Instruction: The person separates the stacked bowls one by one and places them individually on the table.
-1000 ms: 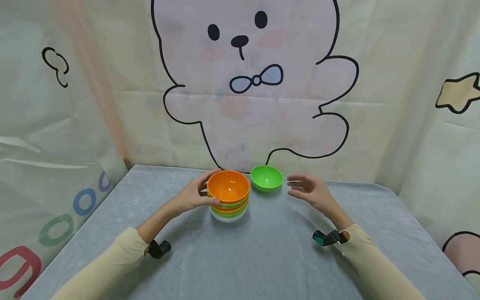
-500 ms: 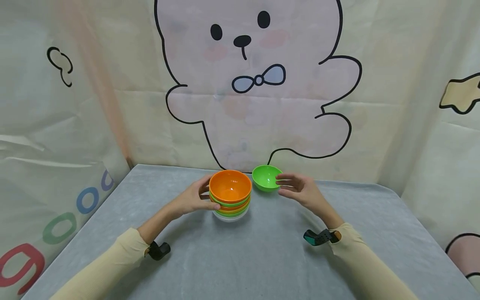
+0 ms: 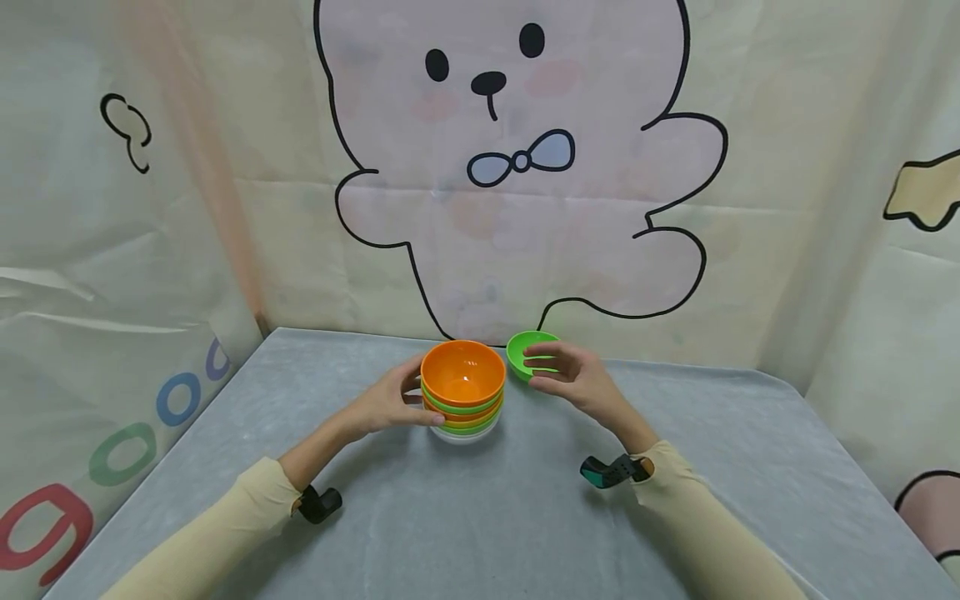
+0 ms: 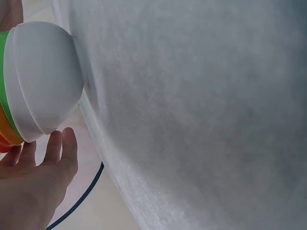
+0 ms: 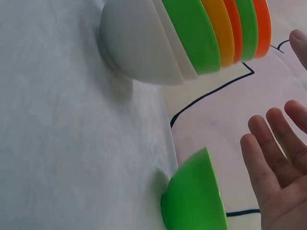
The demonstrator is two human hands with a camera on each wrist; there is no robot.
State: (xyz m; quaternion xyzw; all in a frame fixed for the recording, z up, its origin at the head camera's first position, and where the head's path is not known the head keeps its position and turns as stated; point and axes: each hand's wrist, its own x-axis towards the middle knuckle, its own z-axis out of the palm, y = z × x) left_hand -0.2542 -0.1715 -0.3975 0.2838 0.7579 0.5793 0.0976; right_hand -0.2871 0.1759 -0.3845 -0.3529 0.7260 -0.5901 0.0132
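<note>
A stack of nested bowls (image 3: 462, 410) stands upright on the table, with an orange bowl (image 3: 462, 372) on top, green, orange and yellow ones beneath, and white bowls (image 4: 45, 76) at the bottom. My left hand (image 3: 390, 402) holds the stack from its left side, thumb at the front and fingers round the back. To the right of the stack sits a single green bowl (image 3: 517, 357), upright and partly hidden behind my right hand (image 3: 576, 385). In the right wrist view the right hand's fingers are extended and hold nothing, apart from the green bowl (image 5: 194, 196).
A grey-blue cloth (image 3: 480, 517) covers the table. Just behind the bowls hangs a pale curtain (image 3: 750, 275) with a cartoon bear, and another curtain (image 3: 127, 275) runs along the left side. Each wrist wears a black strapped device (image 3: 318, 504).
My right hand has moved left, from beside the green bowl to in front of it, now covering part of it. My left hand stays at the stack; the head view shifts slightly.
</note>
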